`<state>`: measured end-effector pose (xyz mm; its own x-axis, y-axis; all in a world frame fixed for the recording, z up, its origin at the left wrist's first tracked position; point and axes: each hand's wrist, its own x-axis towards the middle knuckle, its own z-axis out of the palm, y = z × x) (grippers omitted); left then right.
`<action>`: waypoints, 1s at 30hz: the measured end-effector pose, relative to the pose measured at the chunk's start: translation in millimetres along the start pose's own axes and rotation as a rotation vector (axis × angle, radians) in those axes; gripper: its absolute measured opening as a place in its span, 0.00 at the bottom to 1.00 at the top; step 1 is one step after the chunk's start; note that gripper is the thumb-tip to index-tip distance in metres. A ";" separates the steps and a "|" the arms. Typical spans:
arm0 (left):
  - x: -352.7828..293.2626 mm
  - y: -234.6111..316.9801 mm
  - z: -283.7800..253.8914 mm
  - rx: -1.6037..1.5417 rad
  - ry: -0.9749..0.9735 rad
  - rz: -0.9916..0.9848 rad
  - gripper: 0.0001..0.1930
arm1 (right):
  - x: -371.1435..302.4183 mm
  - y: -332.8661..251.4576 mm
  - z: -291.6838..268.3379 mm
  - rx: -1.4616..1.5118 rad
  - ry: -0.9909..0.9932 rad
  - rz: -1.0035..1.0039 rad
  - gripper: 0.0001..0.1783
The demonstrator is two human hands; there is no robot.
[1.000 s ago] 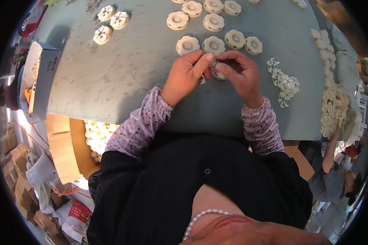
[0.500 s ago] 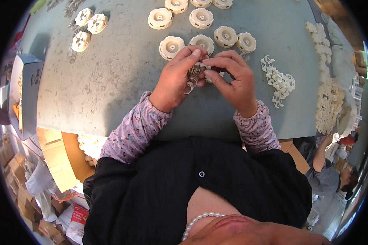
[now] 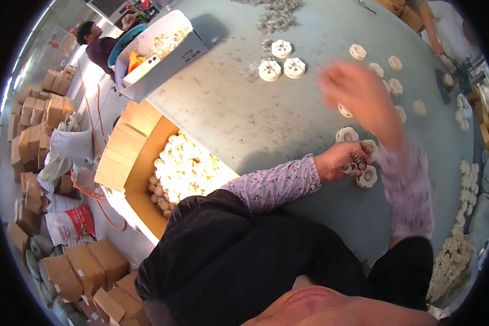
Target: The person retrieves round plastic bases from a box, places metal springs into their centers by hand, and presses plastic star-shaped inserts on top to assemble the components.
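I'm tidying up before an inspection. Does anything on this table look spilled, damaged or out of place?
Nothing looks clearly damaged or spilled. The one untidy spot is a jumbled heap of metal springs toward the far side of the table; it looks messy beside the flat-lying white wheels.

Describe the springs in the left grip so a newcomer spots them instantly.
Start at the grey table, then find the left grip beside pale wheels. The springs are thin metal coils, held, unlike the grey heap lying farther across.
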<state>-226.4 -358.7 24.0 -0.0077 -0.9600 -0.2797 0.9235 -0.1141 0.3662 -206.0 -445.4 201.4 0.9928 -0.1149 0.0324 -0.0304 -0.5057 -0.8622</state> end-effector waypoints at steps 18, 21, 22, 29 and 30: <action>-10.8 21.8 5.4 1.242 0.267 0.690 0.27 | -157.9 108.2 3.9 -0.219 0.364 -0.053 0.11; -13.1 5.1 2.5 1.335 0.219 0.664 0.30 | -179.5 124.8 19.9 -0.138 0.381 -0.010 0.12; -11.2 2.9 6.3 1.371 0.162 0.722 0.30 | -184.9 130.7 22.6 -0.147 0.405 0.035 0.12; -14.4 3.6 12.5 1.149 0.029 0.638 0.17 | -213.6 151.9 24.6 0.509 0.575 0.119 0.04; -15.0 3.7 13.7 1.089 0.016 0.628 0.13 | -214.8 153.6 22.9 0.568 0.556 0.060 0.04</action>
<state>-228.1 -348.2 41.6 0.3296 -0.9227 0.1998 -0.0292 0.2016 0.9790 -421.3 -478.8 50.4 0.7840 -0.6133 0.0960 0.1298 0.0107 -0.9915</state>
